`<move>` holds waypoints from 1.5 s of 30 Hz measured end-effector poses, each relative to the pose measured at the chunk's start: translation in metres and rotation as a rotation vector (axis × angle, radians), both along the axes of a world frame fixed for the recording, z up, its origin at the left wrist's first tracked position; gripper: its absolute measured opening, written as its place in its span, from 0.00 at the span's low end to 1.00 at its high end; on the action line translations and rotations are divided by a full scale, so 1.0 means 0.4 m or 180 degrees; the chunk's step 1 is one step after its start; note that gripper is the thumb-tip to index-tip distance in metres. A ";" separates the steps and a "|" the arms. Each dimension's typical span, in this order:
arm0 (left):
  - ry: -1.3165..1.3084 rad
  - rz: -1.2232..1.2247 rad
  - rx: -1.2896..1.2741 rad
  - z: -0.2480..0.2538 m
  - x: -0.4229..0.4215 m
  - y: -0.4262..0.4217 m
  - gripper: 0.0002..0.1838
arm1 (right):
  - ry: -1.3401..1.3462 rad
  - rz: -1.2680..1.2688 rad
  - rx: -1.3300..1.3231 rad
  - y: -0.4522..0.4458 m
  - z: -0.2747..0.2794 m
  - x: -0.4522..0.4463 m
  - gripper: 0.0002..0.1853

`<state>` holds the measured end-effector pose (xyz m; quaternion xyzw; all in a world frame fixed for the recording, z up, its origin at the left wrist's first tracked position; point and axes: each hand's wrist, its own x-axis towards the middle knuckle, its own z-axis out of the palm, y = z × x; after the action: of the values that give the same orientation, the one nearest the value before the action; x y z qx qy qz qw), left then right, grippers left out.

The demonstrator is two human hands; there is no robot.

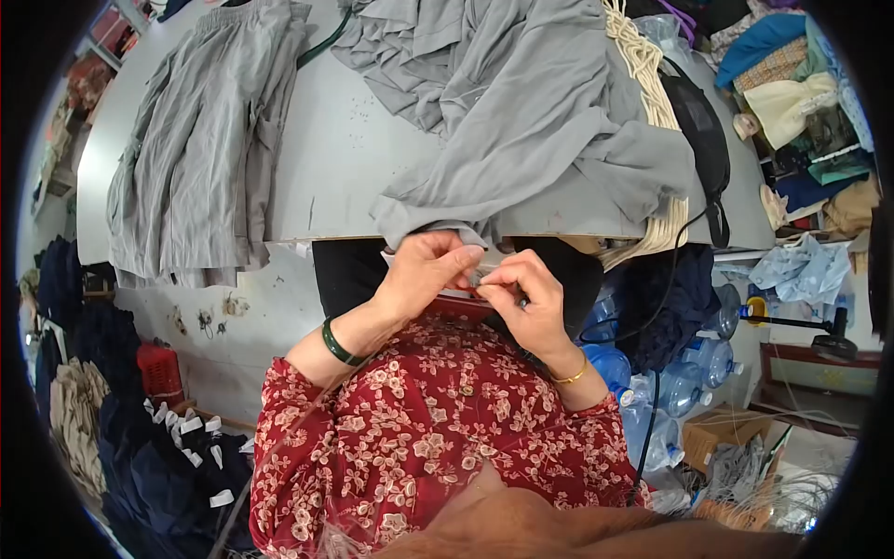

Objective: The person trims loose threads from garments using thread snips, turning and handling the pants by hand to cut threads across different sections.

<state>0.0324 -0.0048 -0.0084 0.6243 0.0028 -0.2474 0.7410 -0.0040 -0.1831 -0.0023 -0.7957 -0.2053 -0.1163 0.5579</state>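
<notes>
Just off the near edge of the gray table [312, 177], the left hand [428, 268] has its fingers closed on the end of the gray cloth [521, 140] – the rest lies heaped across the tabletop. Close beside it, the right hand [531, 296] pinches something small [479, 280] – I can't make out what. Another gray garment [200, 158] drapes over the edge, left of the cloth.

Pinching grey cloth [531, 140] with left hand [419, 270], just beside right hand [531, 296], near the surface's [326, 140] edge (wearing a green bangle [341, 343]).
</notes>
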 end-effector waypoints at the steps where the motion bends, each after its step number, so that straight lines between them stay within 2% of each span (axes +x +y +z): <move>1: -0.0471 0.0106 0.0445 0.007 -0.005 0.005 0.09 | 0.0568 0.0177 0.0213 -0.008 0.004 -0.012 0.08; 3: -0.1411 0.0316 0.1336 0.014 -0.019 0.018 0.07 | 0.1726 0.0783 0.0896 -0.017 -0.019 -0.019 0.16; 5: -0.1759 0.0467 0.1233 -0.009 -0.020 0.030 0.04 | 0.2663 0.1155 0.1320 -0.017 -0.026 -0.018 0.24; 6: -0.1915 0.0496 0.1302 -0.011 -0.020 0.035 0.04 | 0.2953 0.1106 0.1025 -0.011 -0.017 -0.012 0.31; 9: -0.2234 0.0518 0.1457 -0.013 -0.019 0.050 0.04 | 0.3026 0.1153 0.0880 0.001 -0.029 0.016 0.30; 14: -0.2611 0.0586 0.1319 -0.019 -0.013 0.056 0.02 | 0.2459 0.1192 0.0637 0.024 -0.013 0.062 0.28; 20: -0.2076 0.0450 0.1177 -0.001 -0.021 0.054 0.02 | 0.2355 0.1292 0.0464 0.033 -0.009 0.094 0.29; 29: -0.2293 0.0402 0.1060 -0.008 -0.016 0.055 0.02 | 0.2341 0.1275 0.0740 0.031 -0.050 0.103 0.28; 32: -0.1863 -0.0205 0.0956 -0.021 -0.031 0.090 0.03 | 0.2796 0.1337 0.0731 0.002 -0.061 0.071 0.24; 33: -0.1996 -0.0711 0.1406 -0.024 -0.036 0.106 0.05 | 0.2982 0.1390 0.0718 -0.013 -0.063 0.055 0.23; 35: -0.2233 -0.1735 0.2304 -0.032 -0.053 0.137 0.08 | 0.2681 0.1144 0.0336 -0.046 -0.120 0.011 0.17; 36: -0.2666 -0.1753 0.2672 -0.044 -0.073 0.142 0.10 | 0.2512 0.1002 0.0146 -0.064 -0.141 -0.005 0.14; 37: -0.3215 -0.1477 0.2790 -0.044 -0.088 0.135 0.09 | 0.2063 0.0763 0.0004 -0.081 -0.134 -0.013 0.12; 39: -0.3985 -0.0614 0.2491 -0.002 -0.089 0.108 0.12 | 0.1159 0.0210 -0.0297 -0.124 -0.108 -0.024 0.11; 41: -0.4612 0.0104 0.2334 0.078 -0.072 0.073 0.16 | 0.1058 -0.0417 0.0019 -0.164 -0.070 0.004 0.09; 43: -0.4581 0.0502 0.2431 0.107 -0.033 0.054 0.20 | 0.0584 -0.1131 0.0373 -0.176 -0.002 0.045 0.06; 45: -0.4369 0.0841 0.2591 0.112 0.046 0.038 0.19 | 0.0608 -0.1520 0.0977 -0.205 0.029 0.100 0.05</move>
<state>0.0508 0.0104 0.0363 0.8523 -0.2891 0.3010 0.3152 0.0361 -0.2649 0.0095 -0.7351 0.0611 -0.1986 0.6453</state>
